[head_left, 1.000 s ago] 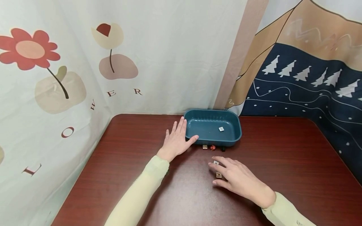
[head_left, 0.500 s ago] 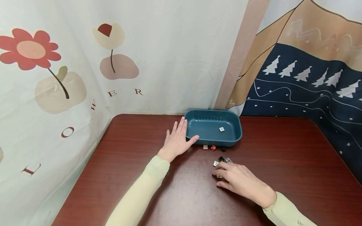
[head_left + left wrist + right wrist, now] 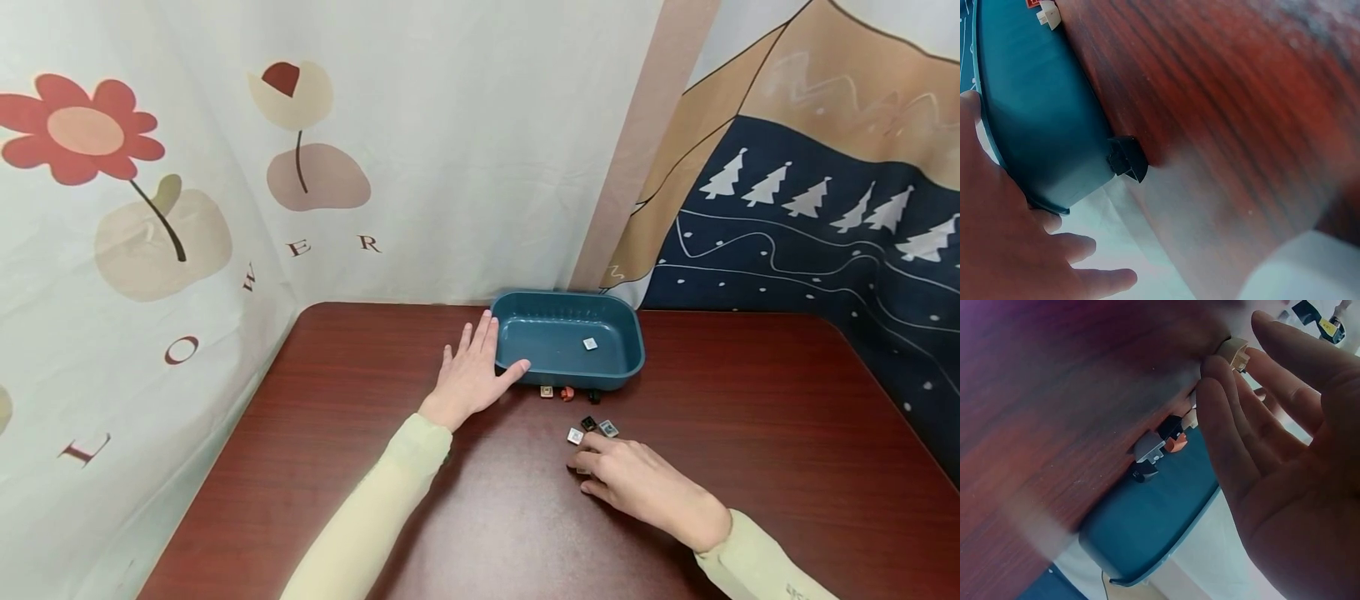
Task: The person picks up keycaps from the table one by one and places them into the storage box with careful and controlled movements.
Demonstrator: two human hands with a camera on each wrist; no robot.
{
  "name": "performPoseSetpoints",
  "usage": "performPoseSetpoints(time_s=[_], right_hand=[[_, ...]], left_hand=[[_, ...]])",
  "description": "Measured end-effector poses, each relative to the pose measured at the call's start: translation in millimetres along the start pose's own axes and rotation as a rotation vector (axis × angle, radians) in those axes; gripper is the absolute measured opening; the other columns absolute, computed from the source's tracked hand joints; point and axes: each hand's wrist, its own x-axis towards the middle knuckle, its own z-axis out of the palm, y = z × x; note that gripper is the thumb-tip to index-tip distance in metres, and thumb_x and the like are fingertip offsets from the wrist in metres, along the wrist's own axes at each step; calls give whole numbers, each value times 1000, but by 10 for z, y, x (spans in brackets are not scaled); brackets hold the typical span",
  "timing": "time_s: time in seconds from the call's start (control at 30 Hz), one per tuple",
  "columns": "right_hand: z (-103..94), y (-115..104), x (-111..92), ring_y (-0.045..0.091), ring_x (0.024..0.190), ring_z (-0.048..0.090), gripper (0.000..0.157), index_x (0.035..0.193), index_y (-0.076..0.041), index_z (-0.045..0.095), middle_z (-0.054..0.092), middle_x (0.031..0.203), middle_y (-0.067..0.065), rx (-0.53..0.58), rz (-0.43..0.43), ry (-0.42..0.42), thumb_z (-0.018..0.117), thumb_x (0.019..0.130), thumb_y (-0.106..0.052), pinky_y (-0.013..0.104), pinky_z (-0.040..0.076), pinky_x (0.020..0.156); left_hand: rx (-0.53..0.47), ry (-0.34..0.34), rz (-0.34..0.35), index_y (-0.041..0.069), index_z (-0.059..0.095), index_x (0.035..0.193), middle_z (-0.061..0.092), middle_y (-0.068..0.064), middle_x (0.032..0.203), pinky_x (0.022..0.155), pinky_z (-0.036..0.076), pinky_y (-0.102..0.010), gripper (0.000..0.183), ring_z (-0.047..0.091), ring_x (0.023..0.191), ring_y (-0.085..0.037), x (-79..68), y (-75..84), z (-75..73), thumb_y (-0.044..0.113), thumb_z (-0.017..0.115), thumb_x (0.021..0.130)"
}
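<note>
My left hand (image 3: 471, 373) rests with straight fingers against the left end of a blue-green plastic tray (image 3: 566, 380). My right hand (image 3: 637, 479) is low over the table, its fingers bent around a tan keycap (image 3: 1235, 352). In the right wrist view a fingertip meets this keycap, while the thumb stands a little apart from it. Just beyond those fingers lie a white keycap (image 3: 575, 436), a black keycap (image 3: 588, 423) and a grey keycap (image 3: 608, 428). Inside the tray is one white keycap (image 3: 590, 343).
Along the tray's near side sit a beige keycap (image 3: 547, 392), an orange keycap (image 3: 567, 393) and a dark keycap (image 3: 595, 397). The brown wooden table (image 3: 360, 375) ends at a printed curtain (image 3: 450, 167) behind the tray.
My right hand has shifted slightly right and drawn its fingers in toward the tan keycap. The black and grey keycaps have come into view beyond it. My left hand stays at the tray.
</note>
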Motion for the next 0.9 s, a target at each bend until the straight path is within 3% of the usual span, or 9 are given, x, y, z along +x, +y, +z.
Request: performPoseSetpoints(time_s=[0.37,0.57,0.9], right_hand=[[32,12,3,8,74,63,18,91,-17,73,60,91,-5,-13,-20,31,86,83,-8,25,55,62],[-17,27,20,6,74,63,15,94,-15,77,62,90,-4,20,11,36,85,85,-7,24,56,64],[-163,53,68,1,77,63,20,102,-10,79,64,92,-5,77,19,195,86,84,-7,22,57,69]], left_hand=[[-2,1,-6,14,8,168,-1,1,175,121,18,-65,101,8,159,-33,15,5,11,79,37,97],[-14,-1,-7,14,8,168,-1,1,175,121,17,-65,101,8,159,-33,1,12,3,79,37,97],[-13,-3,-6,14,6,168,-1,-1,175,121,18,-65,101,8,159,-34,-9,7,4,79,36,97]])
